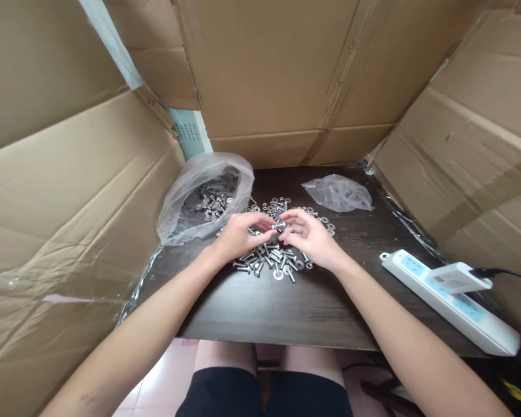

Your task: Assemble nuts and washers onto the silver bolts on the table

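Over a loose heap of metal hardware, my two hands meet fingertip to fingertip. A small silver bolt (278, 226) lies between them. My left hand (243, 234) is closed in a pinch on the bolt's left end. The curled fingers of my right hand (311, 237) close about its other end; whether a nut or washer is on it is too small to tell. Below the hands lie several loose bolts (260, 258), with flat washers (278, 275) among them. More washers and nuts (275, 205) are spread behind the fingers, partly hidden by them.
An open clear plastic bag (173, 217) holding more hardware stands at the back left. A smaller clear bag (341, 194) lies at the back right. On the right is a white power strip (451, 307) with a plugged-in adapter (460, 278). Cardboard walls (278, 69) enclose the dark table (260, 315).
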Tool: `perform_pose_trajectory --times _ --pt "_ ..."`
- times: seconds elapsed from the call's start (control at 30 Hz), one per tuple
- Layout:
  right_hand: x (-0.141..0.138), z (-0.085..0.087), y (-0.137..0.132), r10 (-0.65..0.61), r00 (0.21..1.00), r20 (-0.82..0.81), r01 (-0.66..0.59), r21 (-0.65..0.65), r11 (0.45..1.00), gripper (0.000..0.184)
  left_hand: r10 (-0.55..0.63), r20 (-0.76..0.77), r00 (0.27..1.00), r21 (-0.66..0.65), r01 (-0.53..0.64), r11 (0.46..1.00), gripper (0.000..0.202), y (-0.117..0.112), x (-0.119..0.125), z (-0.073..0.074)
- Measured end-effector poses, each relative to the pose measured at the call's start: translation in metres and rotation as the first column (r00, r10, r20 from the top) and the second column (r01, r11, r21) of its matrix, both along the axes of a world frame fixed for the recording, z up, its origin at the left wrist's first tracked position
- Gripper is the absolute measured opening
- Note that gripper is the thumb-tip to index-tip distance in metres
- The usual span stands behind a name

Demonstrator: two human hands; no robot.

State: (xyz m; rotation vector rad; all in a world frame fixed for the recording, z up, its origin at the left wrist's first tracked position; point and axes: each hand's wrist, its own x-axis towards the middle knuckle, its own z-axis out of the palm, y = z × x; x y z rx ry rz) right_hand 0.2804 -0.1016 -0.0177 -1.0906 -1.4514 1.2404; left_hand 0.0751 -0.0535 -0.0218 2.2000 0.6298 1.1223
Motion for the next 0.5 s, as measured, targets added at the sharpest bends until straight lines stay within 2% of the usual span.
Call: perform_pose_trajectory --times 0.3,0.43,0.5 --pt "-0.0001 0.0001 0.0009 -0.011 1.0 0.027 0.011 -0.005 1.0 0.027 -0.006 0.008 1.0 0.003 0.006 1.0 0.013 -0.0007 0.0 0.0001" --pt "0.0007 0.0025 0.0012 -0.02 0.994 0.108 0.025 -0.045 0.999 0.034 -0.004 0.001 1.0 0.009 0.004 1.0 0.013 -0.0013 0.0002 0.0015" --pt "0.0019 0.0036 0.0016 -0.059 0.989 0.137 0.071 -0.083 0.994 0.048 -0.001 0.002 1.0 0.014 0.001 1.0 0.013 -0.0018 0.0007 0.0019"
